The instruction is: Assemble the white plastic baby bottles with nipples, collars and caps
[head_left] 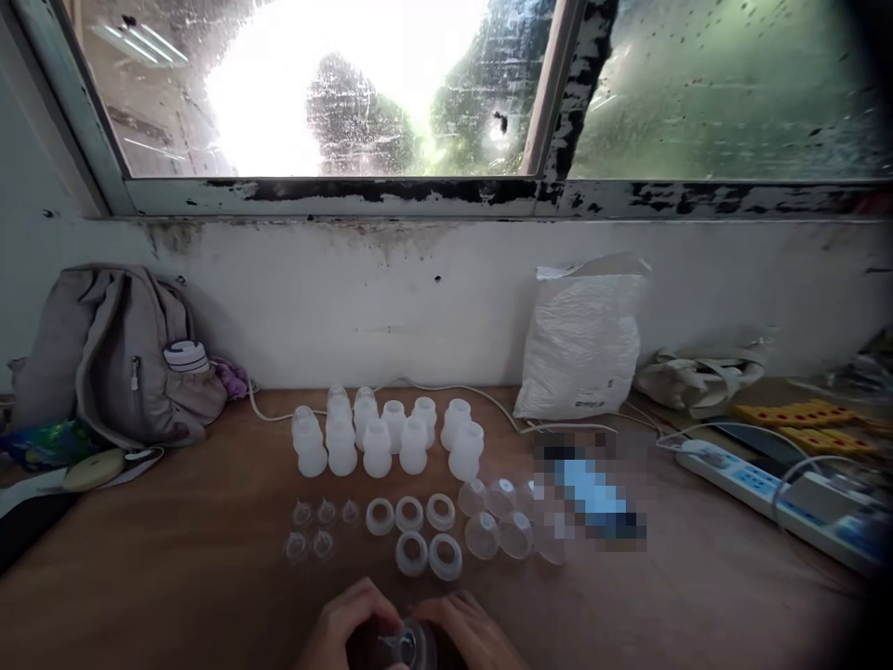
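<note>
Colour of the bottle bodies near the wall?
The bottle bodies are frosted white, best seen in the head view.

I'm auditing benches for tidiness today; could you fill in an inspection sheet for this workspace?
Surface: brown table, parts set out in groups.
Job's things: white bottles standing towards the back; teats, rings and clear covers nearer the camera.
Clutter: backpack at left, white bag against the wall, blurred-out item beside the covers.
Hands: left hand and right hand together hold a clear piece.
Cables: white cable near the wall; power strip at right, another cable crossing it.
Surroundings: window above, paint peeling from its frame.
</note>
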A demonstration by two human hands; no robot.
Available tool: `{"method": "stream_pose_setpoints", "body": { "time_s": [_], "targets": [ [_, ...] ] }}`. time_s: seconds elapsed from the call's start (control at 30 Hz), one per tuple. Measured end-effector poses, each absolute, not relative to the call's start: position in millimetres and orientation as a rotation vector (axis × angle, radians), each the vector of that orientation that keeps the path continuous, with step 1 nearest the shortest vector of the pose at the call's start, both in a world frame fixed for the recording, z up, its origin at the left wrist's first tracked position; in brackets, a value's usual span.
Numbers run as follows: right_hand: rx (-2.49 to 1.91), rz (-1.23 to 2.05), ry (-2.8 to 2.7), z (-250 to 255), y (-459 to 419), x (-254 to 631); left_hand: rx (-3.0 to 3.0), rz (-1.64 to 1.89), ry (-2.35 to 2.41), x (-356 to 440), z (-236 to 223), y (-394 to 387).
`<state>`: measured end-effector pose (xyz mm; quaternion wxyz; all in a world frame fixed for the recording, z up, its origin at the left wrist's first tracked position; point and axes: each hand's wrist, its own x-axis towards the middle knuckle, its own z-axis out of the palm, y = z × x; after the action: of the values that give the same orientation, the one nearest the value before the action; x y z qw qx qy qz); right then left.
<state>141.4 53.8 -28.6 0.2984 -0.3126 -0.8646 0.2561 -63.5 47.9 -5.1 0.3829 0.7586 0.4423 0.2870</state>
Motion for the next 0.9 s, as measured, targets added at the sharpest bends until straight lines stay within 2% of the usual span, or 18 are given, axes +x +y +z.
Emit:
{"method": "stream_pose_setpoints", "body": {
  "time_s": [0.17, 0.37, 0.6, 0.73, 0.9],
  "targets": [
    [-0.867, 0.738, -2.318, -25.9, 52.4, 138.8, 2.16, 0.788, 1.064, -58.8, 3.6, 36.6],
    [-0.942, 0.954, -2.202, -25.4, 55.7, 138.6, 2.278, 0.901, 1.091, -56.1, -7.6, 38.0],
    [-0.874, 0.873, -2.301, -27.2, 58.7, 141.2, 2.224, 0.834, 1.1, -56.5, -7.0, 40.8],
    [-0.807, 0.774, -2.331, 7.7, 53.1, 144.9, 2.072, 0.87, 1.158, -57.3, -4.2, 41.1],
    [-0.926, 0.468, -2.165, 83.5, 90.2, 143.9, 1.771, 1.017, 1.205, -61.3, -3.1, 42.8]
  ]
}}
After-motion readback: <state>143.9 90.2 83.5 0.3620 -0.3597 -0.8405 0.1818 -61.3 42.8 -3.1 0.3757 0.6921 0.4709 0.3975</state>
